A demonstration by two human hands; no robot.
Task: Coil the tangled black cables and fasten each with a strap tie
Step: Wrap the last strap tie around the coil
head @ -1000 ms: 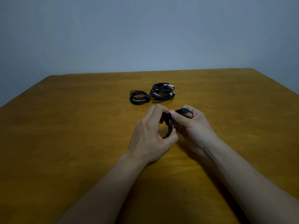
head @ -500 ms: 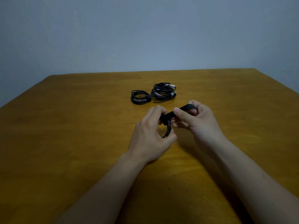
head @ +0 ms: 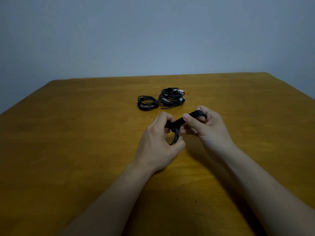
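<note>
At mid-table: the left hand (head: 156, 143) and right hand (head: 209, 130) meet just above the table (head: 68, 150); a coil and a strap run between them
Left hand: fingers curled over the top of the coil (head: 175, 136), thumb under it; it grips the coil upright, edge-on to the camera
Right hand: thumb and forefinger pinch the strap (head: 187, 117); the strap's far end curves round behind the fingers
Strap: black and flat; it stretches from the coil's top up and right into the right hand; how it sits round the coil is hidden by the left fingers
Bundle (head: 147, 103): a small black cable ring; it lies flat farther back, left of the heap
Heap (head: 171, 98): a larger, looser stack of black cables with pale plugs; just beside the bundle; one end pokes out at the front
Wall (head: 153, 40): plain grey-blue, behind the table's far edge
</note>
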